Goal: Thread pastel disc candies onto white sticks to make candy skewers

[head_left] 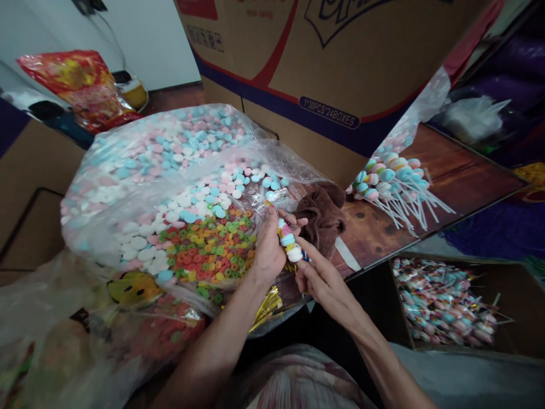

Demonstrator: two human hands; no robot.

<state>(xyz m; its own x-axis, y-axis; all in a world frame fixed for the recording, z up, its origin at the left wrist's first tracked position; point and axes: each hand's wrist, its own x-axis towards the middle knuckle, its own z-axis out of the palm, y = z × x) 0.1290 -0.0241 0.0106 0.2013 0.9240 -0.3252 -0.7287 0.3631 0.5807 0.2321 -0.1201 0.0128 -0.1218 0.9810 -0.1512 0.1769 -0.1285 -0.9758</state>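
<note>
My left hand (269,250) is closed around a candy lollipop (289,241), a row of pastel pink, blue, yellow and white candies, tilted with its lower end toward me. A clear wrapper (272,197) shows at the far end, above my left fingertips. The fingers of my right hand (321,278) pinch the lollipop's near end; what lies between those fingertips is partly hidden. Just left of my hands, small ring candies (213,244) in red, orange, yellow and green lie in front of many pastel round candies (183,147) on a clear plastic bag. Gold twist ties (267,309) lie beneath my left forearm.
A large cardboard box (272,91) stands behind the candies. A brown cloth (321,218) lies right of my hands. Finished-looking candy sticks (392,179) are piled at the table's right. Below the edge, a carton (515,301) holds many wrapped lollipops (443,304). A red packet (80,85) stands back left.
</note>
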